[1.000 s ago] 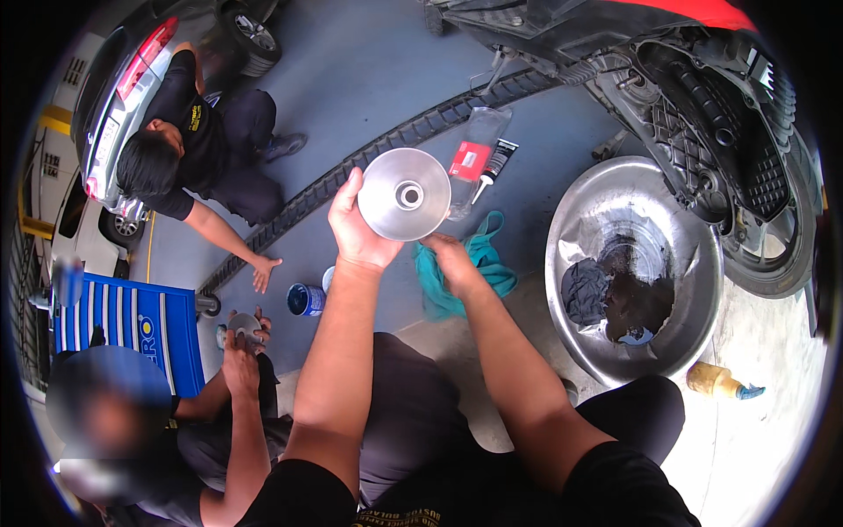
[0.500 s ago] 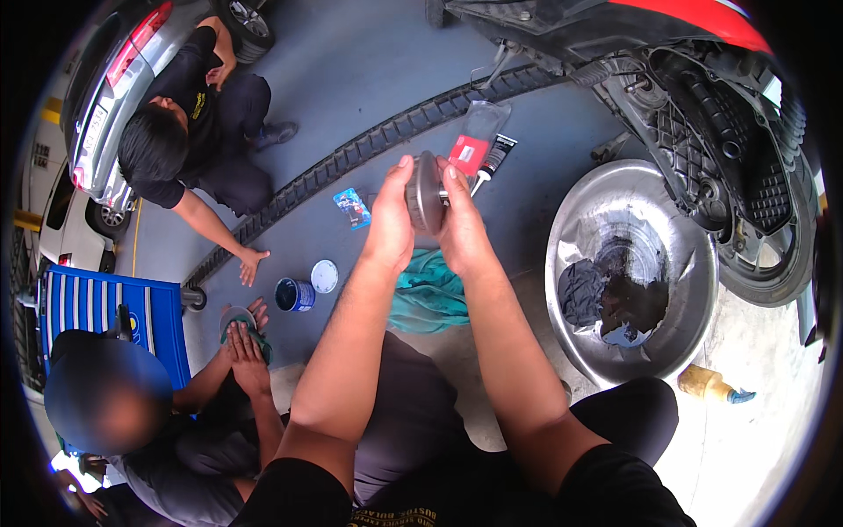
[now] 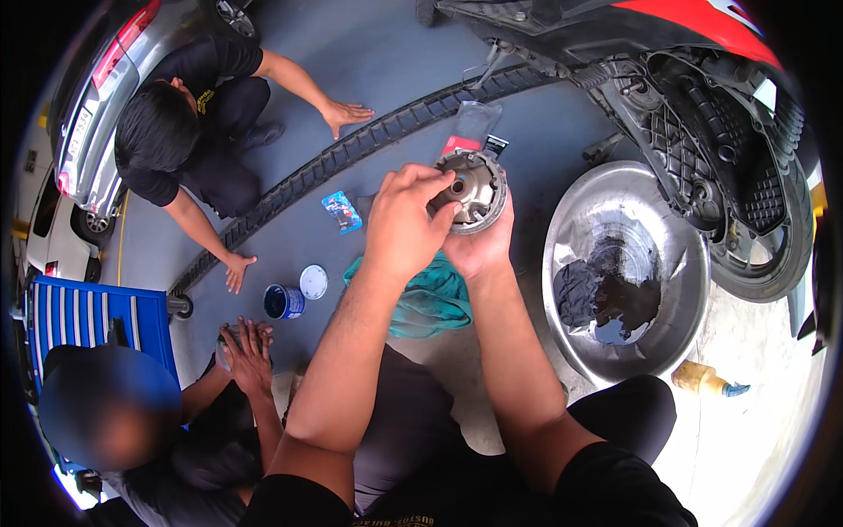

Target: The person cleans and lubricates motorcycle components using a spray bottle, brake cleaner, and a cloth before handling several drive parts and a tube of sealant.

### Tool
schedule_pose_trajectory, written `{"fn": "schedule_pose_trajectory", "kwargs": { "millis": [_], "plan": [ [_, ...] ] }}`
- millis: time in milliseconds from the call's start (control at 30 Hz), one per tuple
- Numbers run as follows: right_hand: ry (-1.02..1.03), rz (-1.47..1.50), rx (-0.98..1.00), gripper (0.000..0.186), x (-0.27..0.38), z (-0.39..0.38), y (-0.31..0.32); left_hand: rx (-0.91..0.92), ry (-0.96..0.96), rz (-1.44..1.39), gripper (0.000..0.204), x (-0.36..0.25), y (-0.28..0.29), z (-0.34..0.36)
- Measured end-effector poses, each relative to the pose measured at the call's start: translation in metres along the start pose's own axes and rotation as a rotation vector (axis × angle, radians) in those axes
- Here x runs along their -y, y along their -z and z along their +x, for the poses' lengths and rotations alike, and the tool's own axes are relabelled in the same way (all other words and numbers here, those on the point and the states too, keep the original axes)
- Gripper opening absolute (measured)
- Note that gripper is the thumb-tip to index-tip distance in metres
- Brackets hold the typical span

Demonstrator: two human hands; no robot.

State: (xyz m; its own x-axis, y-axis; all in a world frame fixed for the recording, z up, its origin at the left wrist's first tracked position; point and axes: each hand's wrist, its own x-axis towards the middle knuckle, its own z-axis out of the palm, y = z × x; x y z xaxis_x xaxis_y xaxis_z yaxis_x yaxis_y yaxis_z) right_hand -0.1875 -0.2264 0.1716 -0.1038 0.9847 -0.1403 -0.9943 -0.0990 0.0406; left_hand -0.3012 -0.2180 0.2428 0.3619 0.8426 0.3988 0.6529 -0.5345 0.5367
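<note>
A round grey metal variator [image 3: 475, 195] is held up in front of me, its inner face with the central hole turned toward me. My right hand [image 3: 488, 243] cups it from below and from the right side. Across its left part reach the fingers of my left hand [image 3: 406, 215], thumb and fingertips closed on the face near the central hole. Below the hands a teal cloth [image 3: 428, 303] lies crumpled on the floor. Just beyond the variator lie a clear plastic packet with red [image 3: 472, 123] and a black tube [image 3: 497, 145], both partly hidden.
A metal basin [image 3: 694, 325] with dark oil and a black rag stands right, under a scooter [image 3: 702, 132] with its side exposed. A bottle [image 3: 700, 378] lies nearby. Left are an open blue can [image 3: 283, 302], its lid [image 3: 313, 282], a blue packet [image 3: 342, 212], two co-workers and a black ramp strip [image 3: 325, 156].
The variator has turned from edge-on to face me and moved slightly right. My left hand has shifted onto its face. One co-worker's arm now reaches out over the floor.
</note>
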Motion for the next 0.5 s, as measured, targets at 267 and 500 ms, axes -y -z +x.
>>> {"fn": "schedule_pose_trajectory", "kwargs": {
  "millis": [267, 500],
  "plan": [
    [0.016, -0.052, 0.038, 0.059, 0.016, 0.007, 0.008, 0.075, -0.003, -0.021, 0.057, -0.014, -0.006, 0.006],
    [-0.007, -0.09, 0.079, 0.057, 0.016, 0.007, 0.005, 0.097, 0.01, -0.085, 0.075, -0.005, -0.025, 0.009]
  ]
}}
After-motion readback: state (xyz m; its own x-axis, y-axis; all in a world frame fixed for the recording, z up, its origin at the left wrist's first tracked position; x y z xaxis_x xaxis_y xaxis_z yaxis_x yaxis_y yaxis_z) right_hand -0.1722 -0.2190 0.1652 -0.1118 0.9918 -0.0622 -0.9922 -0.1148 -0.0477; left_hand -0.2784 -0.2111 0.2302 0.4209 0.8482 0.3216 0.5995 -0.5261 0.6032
